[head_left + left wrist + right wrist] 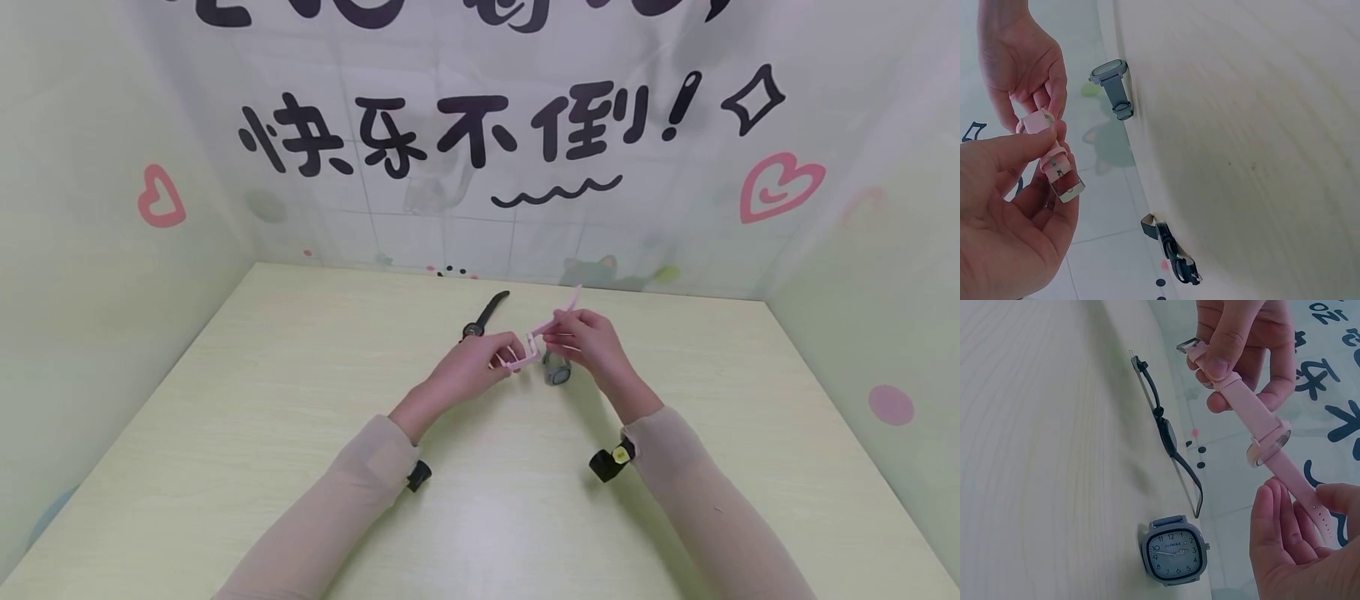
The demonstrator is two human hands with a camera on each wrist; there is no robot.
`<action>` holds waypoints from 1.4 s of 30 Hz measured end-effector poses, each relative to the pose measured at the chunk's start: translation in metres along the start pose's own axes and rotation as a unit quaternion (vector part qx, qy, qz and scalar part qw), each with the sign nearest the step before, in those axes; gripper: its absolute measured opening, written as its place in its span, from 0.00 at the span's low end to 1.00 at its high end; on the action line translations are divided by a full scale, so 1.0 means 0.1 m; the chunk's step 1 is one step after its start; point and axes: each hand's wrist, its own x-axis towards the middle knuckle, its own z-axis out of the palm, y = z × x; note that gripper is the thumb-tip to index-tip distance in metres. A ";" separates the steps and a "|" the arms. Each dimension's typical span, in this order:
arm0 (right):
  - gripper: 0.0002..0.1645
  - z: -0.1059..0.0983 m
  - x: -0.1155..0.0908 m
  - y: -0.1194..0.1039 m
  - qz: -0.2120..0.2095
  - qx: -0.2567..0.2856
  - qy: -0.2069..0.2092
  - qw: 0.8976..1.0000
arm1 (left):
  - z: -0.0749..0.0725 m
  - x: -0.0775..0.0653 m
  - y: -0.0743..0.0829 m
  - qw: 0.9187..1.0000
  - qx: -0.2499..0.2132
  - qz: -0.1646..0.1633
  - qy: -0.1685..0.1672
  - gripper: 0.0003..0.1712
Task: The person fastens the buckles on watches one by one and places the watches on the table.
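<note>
Pink wristwatch (1260,424) held btwn two hands, raised above the tabletop (480,517), over its far half, approx. midway btwn L and R edges. L hand (477,364): thumb and fingers closed in a pinch on the buckle-end strap, other fingers curled loosely. R hand (592,343): thumb and fingertips closed lightly on the holed end; palm otherwise part-open. Strap runs unfastened from hand to hand, w/ the round case in btwn; metal buckle (1068,190) sticks out past the L fingers.

Grey watch (1175,552): on the tabletop, below and nr the R hand, apart from it; squarish case, pale dial w/ numerals, face tilted up. Black watch (491,310): on the tabletop nr the far edge, slightly L of that edge's ctr, strap extended; farther from the front edge than the grey one; partly hidden behind the L hand in head view.

Both forearms in light sleeves (322,508), reaching in from the front edge; black wrist camera (603,465) w/ yellow patch at the R cuff. Bkgd: pale backdrop (442,233) beyond the far edge, w/ dark Chinese characters (300,133) and pink hearts (782,187).
</note>
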 end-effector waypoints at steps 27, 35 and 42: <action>0.16 -0.06 -0.09 -0.05 -0.023 0.044 0.004 0.999 | 0.01 -0.02 -0.15 0.996 -0.073 -0.035 -0.021 0.11; 0.11 -0.05 -0.15 -0.12 -0.046 0.057 -0.002 0.997 | -0.01 -0.05 -0.18 0.995 -0.089 -0.046 -0.019 0.12; 0.10 -0.04 -0.20 -0.17 -0.069 0.055 -0.004 0.996 | -0.01 -0.06 -0.23 0.995 -0.085 -0.050 -0.014 0.10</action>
